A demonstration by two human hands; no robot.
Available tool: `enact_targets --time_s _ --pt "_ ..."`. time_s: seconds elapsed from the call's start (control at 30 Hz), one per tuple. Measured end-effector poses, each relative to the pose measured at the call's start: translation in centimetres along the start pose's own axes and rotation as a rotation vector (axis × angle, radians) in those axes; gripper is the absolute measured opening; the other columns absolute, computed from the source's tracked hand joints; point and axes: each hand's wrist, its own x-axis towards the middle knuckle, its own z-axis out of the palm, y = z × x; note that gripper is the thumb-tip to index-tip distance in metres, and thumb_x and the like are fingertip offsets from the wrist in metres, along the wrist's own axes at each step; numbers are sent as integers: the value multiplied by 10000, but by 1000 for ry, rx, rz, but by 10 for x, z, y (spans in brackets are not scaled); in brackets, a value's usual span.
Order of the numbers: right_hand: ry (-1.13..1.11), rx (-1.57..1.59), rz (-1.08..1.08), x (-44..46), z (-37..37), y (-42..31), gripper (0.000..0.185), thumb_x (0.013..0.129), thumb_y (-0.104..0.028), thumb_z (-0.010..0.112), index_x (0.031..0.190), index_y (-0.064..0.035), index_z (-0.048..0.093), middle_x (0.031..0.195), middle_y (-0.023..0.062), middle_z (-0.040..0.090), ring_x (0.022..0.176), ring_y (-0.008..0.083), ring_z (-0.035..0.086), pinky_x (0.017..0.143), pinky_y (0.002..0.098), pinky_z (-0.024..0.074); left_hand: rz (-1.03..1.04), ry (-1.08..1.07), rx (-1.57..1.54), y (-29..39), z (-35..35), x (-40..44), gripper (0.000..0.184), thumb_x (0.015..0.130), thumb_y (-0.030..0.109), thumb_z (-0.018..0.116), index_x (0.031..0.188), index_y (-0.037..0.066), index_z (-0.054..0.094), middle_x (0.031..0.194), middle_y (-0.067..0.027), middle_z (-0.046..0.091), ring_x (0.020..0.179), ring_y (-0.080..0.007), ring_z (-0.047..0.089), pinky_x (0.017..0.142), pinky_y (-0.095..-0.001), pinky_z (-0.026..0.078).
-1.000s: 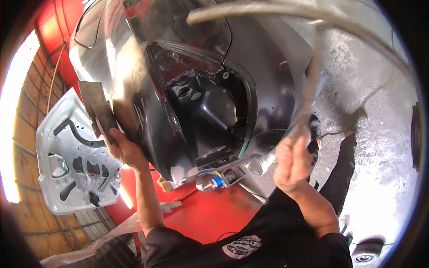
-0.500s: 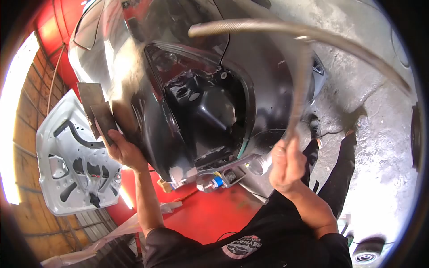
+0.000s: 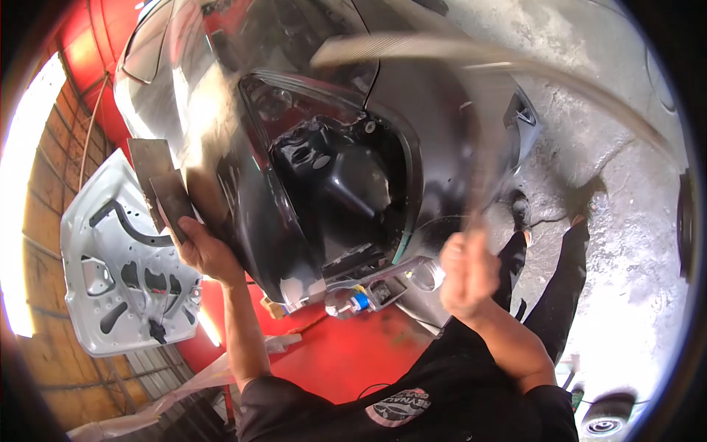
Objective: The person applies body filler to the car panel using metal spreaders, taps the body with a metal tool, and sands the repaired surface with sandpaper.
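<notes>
My right hand (image 3: 470,272) is closed around the handle of a hammer with a very long, curved, narrow head (image 3: 398,50). The hammer is smeared by motion, and its head spans above the dark car body (image 3: 456,140). At the other side, my left hand (image 3: 210,254) grips a flat, dark, plate-like metal dolly (image 3: 171,195) with a stepped shape. It lies along the outer side of the car's left-hand panel (image 3: 254,214); whether it touches the panel I cannot tell. Between my hands is an open black cavity (image 3: 342,184) in the bodywork.
A light grey panel with cut-outs (image 3: 132,258) leans at the left by an orange-brown wall (image 3: 40,287). Below the car's edge hangs a lamp-like part with a blue piece (image 3: 359,301). A wheel (image 3: 604,426) lies at lower right on the grey floor (image 3: 618,243).
The hammer and my right hand have shifted slightly and are more blurred. My left hand and the dolly stay almost in place.
</notes>
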Motion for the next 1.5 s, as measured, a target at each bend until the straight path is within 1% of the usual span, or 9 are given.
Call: enact_targets --time_s 0.13,0.3,0.43,0.57,0.9,1.03,1.13,1.4,1.5 --pt "-299 10 140 3 13 0 516 941 58 594 1438 102 462 1241 266 660 853 339 728 708 363 576 23 51 14 2 8 5 330 1081 252 547 1250 -11 651 915 19 619 788 -55 529 699 -222 444" --pt "-71 -35 0 9 -2 -2 507 917 89 594 1407 141 473 1240 281 666 841 355 737 687 359 579 17 105 -24 14 16 -1 283 1079 262 553 1085 6 675 765 67 522 676 -36 448 591 -219 373" --pt "20 -17 -28 -4 -2 -2 471 926 71 584 1374 175 483 1211 288 666 806 337 727 640 370 573 25 69 10 -10 1 2 347 1075 237 551 1289 -19 645 741 70 459 672 -36 372 577 -220 303" --pt "-212 3 99 -8 27 6 550 943 19 615 1475 2 478 792 158 633 671 322 660 604 381 534 16 73 -43 -8 3 2 355 1077 242 547 1279 -34 646 748 65 476 674 -34 372 578 -216 301" --pt "65 -40 -36 -9 4 0 493 919 79 593 1387 178 468 1106 304 684 766 340 710 589 390 542 44 81 -77 -13 4 2 379 1073 235 555 1343 -24 618 778 74 492 644 -29 371 550 -219 297" --pt "-168 28 99 -18 35 7 558 942 51 580 1486 -2 466 746 167 579 624 333 610 598 402 500 8 64 -12 -16 -1 4 369 1066 267 572 1271 -28 656 748 72 484 638 -34 376 553 -223 308" --pt "-132 35 36 -7 27 7 523 943 51 585 1456 39 483 833 198 643 650 323 648 601 388 517 13 106 -82 5 14 0 378 1069 323 575 838 36 658 680 64 494 632 -49 426 563 -252 360" --pt "60 -24 -42 -22 14 5 456 939 65 581 1367 186 482 1316 343 601 672 338 695 558 369 542 33 71 -60 -9 5 3 346 1069 274 569 1139 -40 695 710 70 492 645 -38 395 565 -224 314" --pt "-166 -10 64 -19 43 8 519 943 42 601 1451 27 498 934 214 698 651 308 665 586 389 509 37 84 -8 -7 2 1 322 1073 296 566 914 25 639 699 62 496 643 -46 423 571 -236 347"
